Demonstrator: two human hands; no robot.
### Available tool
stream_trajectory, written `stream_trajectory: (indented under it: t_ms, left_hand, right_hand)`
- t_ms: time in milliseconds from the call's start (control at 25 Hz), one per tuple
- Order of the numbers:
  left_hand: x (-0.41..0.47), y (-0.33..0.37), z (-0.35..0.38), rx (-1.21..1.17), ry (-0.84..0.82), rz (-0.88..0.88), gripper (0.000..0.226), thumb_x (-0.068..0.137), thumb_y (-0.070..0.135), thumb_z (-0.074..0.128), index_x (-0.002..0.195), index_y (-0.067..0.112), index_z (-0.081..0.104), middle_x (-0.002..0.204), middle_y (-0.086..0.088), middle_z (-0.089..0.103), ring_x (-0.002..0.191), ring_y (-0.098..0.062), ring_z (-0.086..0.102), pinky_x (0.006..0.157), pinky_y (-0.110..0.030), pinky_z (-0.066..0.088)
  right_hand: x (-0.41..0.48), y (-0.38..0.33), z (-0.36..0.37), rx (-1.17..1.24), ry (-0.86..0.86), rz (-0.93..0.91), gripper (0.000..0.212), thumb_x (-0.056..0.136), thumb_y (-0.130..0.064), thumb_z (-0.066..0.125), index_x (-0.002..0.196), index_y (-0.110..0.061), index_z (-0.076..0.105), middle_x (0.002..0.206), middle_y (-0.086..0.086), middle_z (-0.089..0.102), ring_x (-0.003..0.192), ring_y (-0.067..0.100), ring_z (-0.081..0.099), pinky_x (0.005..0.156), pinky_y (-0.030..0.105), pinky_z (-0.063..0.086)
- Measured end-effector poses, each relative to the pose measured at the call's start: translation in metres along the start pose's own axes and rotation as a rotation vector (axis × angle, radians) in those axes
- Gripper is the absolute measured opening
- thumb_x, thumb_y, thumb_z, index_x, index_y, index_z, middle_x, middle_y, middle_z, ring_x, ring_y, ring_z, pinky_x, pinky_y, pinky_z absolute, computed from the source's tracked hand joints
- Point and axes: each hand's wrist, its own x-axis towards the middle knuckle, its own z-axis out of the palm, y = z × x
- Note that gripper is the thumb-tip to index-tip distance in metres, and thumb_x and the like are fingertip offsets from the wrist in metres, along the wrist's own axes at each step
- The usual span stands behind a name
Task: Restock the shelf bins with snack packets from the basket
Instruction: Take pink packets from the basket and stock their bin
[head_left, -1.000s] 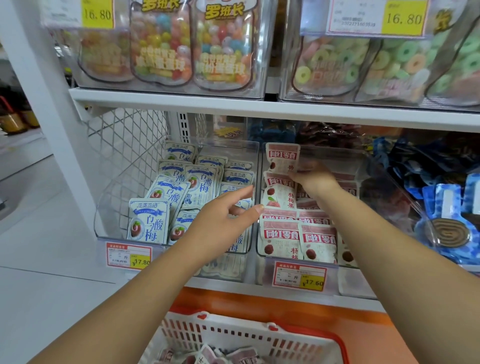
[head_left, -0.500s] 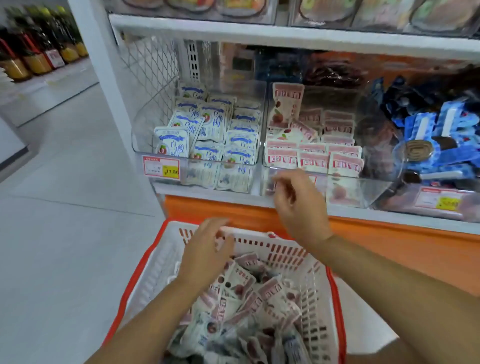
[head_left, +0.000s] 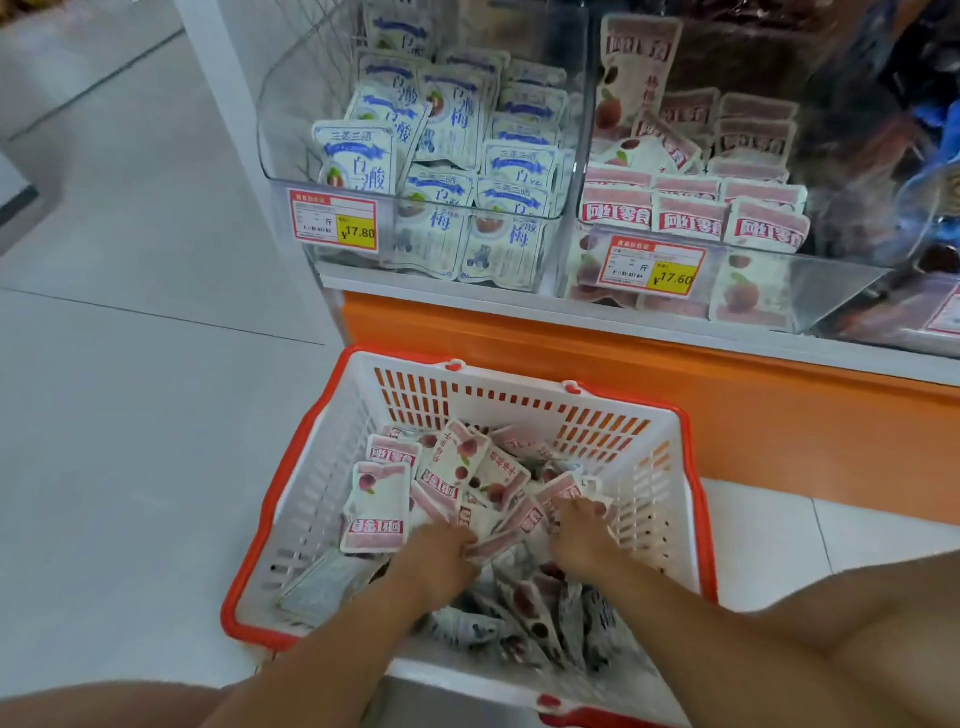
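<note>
Orange shelf base (head_left: 753, 415) (behind the basket (head_left: 322, 483)) under 2 bins (head_left: 280, 130).

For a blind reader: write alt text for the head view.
Left hand and right hand dig into pink snack packets in a white, orange-rimmed basket. Above, the left shelf bin holds blue-white packets, the right shelf bin pink ones.

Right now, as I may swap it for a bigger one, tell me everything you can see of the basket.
The basket is white slotted plastic with an orange-red rim and two clips on its far edge. It stands upright on the floor below the shelf, part-filled with loose snack packets. The left hand and right hand dig among them.
</note>
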Motion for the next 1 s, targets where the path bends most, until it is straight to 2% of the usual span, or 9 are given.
stream_trajectory:
  t_ms: [80, 160, 240, 320, 480, 600, 720, 840, 1000]
  left_hand:
    - [0.002, -0.002, 0.004, 0.018, 0.024, 0.022, 0.030, 0.094, 0.031, 0.053, 0.117, 0.015, 0.063, 0.113, -0.008, 0.067, 0.105, -0.028, 0.061, 0.090, -0.033, 0.048]
    - [0.004, -0.004, 0.009, -0.063, 0.025, -0.008, 0.025, 0.093, 0.029, 0.053, 0.108, 0.015, 0.066, 0.105, -0.008, 0.069, 0.099, -0.028, 0.063, 0.085, -0.031, 0.049]
    - [0.005, -0.001, 0.011, -0.211, 0.034, -0.074, 0.024, 0.092, 0.033, 0.056, 0.108, 0.018, 0.066, 0.108, -0.005, 0.068, 0.101, -0.026, 0.063, 0.083, -0.028, 0.045]
    - [0.004, 0.006, 0.003, -0.472, 0.059, -0.129, 0.037, 0.092, 0.038, 0.060, 0.126, 0.024, 0.058, 0.123, 0.005, 0.062, 0.112, -0.019, 0.059, 0.091, -0.027, 0.044]
    - [-0.001, 0.027, -0.030, -1.026, 0.102, -0.088, 0.020, 0.093, 0.034, 0.063, 0.112, 0.028, 0.061, 0.103, 0.016, 0.070, 0.096, -0.007, 0.064, 0.090, -0.029, 0.049]
    - [0.000, 0.033, -0.044, -1.408, 0.072, -0.089, 0.021, 0.090, 0.026, 0.067, 0.107, 0.013, 0.070, 0.094, -0.002, 0.074, 0.099, -0.025, 0.071, 0.087, -0.036, 0.054]
    - [-0.002, 0.041, -0.050, -1.507, 0.062, -0.094, 0.018, 0.088, 0.018, 0.069, 0.102, 0.008, 0.072, 0.095, -0.011, 0.071, 0.102, -0.031, 0.069, 0.093, -0.041, 0.054]
    - [-0.007, 0.048, -0.052, -1.531, 0.055, -0.073, 0.020, 0.086, 0.018, 0.070, 0.103, 0.010, 0.072, 0.098, -0.013, 0.072, 0.102, -0.031, 0.068, 0.086, -0.037, 0.056]
    - [-0.015, 0.054, -0.059, -1.504, 0.056, -0.044, 0.025, 0.086, 0.018, 0.069, 0.110, 0.011, 0.071, 0.098, -0.011, 0.073, 0.091, -0.024, 0.071, 0.076, -0.034, 0.056]
  right_hand:
    - [0.008, -0.004, 0.013, -0.033, -0.018, 0.012, 0.067, 0.092, -0.020, 0.053, 0.152, -0.023, 0.024, 0.152, 0.013, 0.026, 0.137, 0.035, 0.033, 0.111, 0.047, 0.033]
    - [0.014, -0.002, 0.024, -0.087, -0.066, 0.022, 0.059, 0.090, -0.026, 0.051, 0.146, -0.024, 0.035, 0.146, 0.014, 0.039, 0.129, 0.035, 0.044, 0.108, 0.051, 0.036]
    - [0.008, -0.001, 0.017, -0.046, -0.055, -0.001, 0.041, 0.088, -0.028, 0.054, 0.128, -0.022, 0.054, 0.130, 0.009, 0.057, 0.113, 0.028, 0.056, 0.098, 0.041, 0.045]
    - [-0.005, -0.010, -0.005, 0.176, 0.029, -0.087, 0.026, 0.088, -0.025, 0.062, 0.113, -0.018, 0.064, 0.109, 0.001, 0.066, 0.098, 0.019, 0.060, 0.083, 0.028, 0.045]
    - [-0.029, -0.028, -0.049, 0.820, 0.060, -0.176, 0.023, 0.086, -0.021, 0.072, 0.109, -0.022, 0.068, 0.098, -0.013, 0.069, 0.087, 0.003, 0.065, 0.076, 0.014, 0.048]
    - [-0.040, -0.027, -0.063, 1.125, -0.077, -0.203, 0.024, 0.089, -0.026, 0.069, 0.110, -0.015, 0.071, 0.105, 0.002, 0.074, 0.100, 0.021, 0.069, 0.096, 0.039, 0.053]
    - [-0.047, -0.020, -0.071, 1.375, -0.202, -0.227, 0.035, 0.094, -0.028, 0.060, 0.119, -0.005, 0.066, 0.117, 0.016, 0.069, 0.108, 0.032, 0.065, 0.093, 0.044, 0.053]
    - [-0.054, -0.017, -0.075, 1.451, -0.244, -0.237, 0.037, 0.094, -0.027, 0.056, 0.122, -0.002, 0.063, 0.118, 0.016, 0.069, 0.103, 0.028, 0.068, 0.080, 0.035, 0.056]
    - [-0.066, -0.017, -0.081, 1.458, -0.246, -0.271, 0.035, 0.097, -0.026, 0.053, 0.121, -0.003, 0.064, 0.118, 0.017, 0.069, 0.103, 0.028, 0.067, 0.081, 0.036, 0.056]
